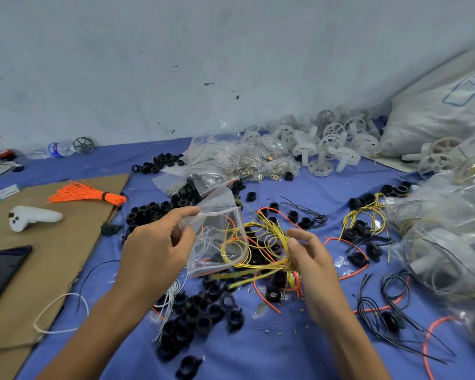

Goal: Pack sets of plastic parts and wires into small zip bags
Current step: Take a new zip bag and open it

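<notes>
Yellow wires (269,242) are going into the bag (217,237); left hand (157,248) is pinching it open, right hand (310,259) is pinching wires, needing a push inside.

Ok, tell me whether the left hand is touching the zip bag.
Touching. The head view shows the left hand pinching the zip bag by its top corner, forefinger and thumb on the plastic.

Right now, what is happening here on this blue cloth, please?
A person is packing a small zip bag. The left hand holds its mouth open, and the right hand pinches a bundle of yellow wires; some loops seem to be inside already. Loose black plastic parts lie on the blue cloth below.
</notes>
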`<state>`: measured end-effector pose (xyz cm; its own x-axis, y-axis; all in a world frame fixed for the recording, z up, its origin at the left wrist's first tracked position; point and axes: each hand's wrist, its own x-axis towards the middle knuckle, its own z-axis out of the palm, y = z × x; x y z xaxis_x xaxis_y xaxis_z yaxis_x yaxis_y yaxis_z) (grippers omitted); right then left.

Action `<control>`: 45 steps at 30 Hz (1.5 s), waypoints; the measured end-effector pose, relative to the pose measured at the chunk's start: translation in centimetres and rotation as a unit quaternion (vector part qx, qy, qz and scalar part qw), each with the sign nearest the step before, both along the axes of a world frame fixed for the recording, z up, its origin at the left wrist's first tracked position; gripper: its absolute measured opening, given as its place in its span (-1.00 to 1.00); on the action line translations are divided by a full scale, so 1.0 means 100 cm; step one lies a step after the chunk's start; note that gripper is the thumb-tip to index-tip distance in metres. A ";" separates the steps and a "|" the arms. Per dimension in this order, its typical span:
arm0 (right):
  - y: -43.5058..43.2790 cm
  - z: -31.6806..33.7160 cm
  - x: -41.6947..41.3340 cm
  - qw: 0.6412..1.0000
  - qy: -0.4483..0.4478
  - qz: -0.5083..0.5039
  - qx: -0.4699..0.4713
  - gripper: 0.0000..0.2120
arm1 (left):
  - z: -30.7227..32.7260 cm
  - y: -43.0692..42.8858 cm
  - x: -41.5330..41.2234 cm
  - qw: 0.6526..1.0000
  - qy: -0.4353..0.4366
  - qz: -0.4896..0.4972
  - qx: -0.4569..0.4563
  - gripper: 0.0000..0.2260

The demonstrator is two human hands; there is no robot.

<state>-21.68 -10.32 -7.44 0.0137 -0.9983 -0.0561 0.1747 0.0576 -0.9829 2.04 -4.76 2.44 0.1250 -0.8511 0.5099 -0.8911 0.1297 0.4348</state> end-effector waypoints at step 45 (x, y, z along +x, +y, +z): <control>0.025 0.023 0.013 0.911 -0.287 0.283 0.086 -0.61 | -0.005 0.007 -0.067 0.952 0.146 -0.233 0.133 -0.63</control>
